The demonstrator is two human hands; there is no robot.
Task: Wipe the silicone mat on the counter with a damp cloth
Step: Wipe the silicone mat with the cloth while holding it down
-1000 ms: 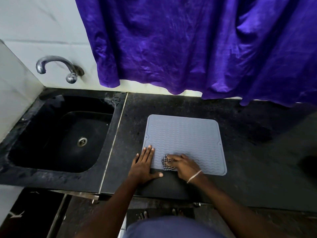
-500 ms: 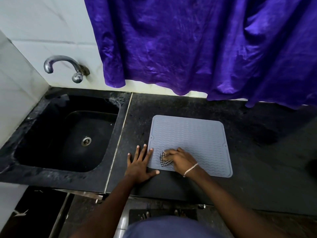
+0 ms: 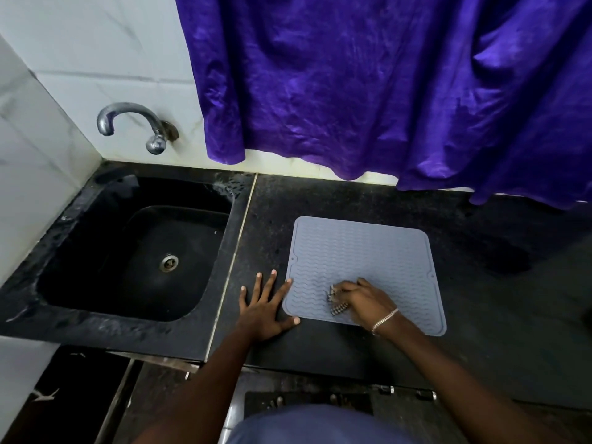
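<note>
A grey ribbed silicone mat (image 3: 362,254) lies flat on the black counter (image 3: 480,315), right of the sink. My right hand (image 3: 365,299) rests on the mat's near part, fingers closed on a small black-and-white checked cloth (image 3: 337,303) that is bunched up and mostly hidden under the fingers. My left hand (image 3: 266,302) lies flat and spread on the counter at the mat's near left corner, with the index fingertip and thumb touching the mat's edge.
A black sink (image 3: 134,251) with a metal drain sits to the left, a chrome tap (image 3: 128,123) on the tiled wall above it. A purple curtain (image 3: 384,91) hangs over the counter's back edge. The counter's front edge runs just below my wrists.
My right hand has slid the cloth rightward along the mat's near part, away from the left edge. My left hand now lies more on the counter than on the mat. The view moved closer.
</note>
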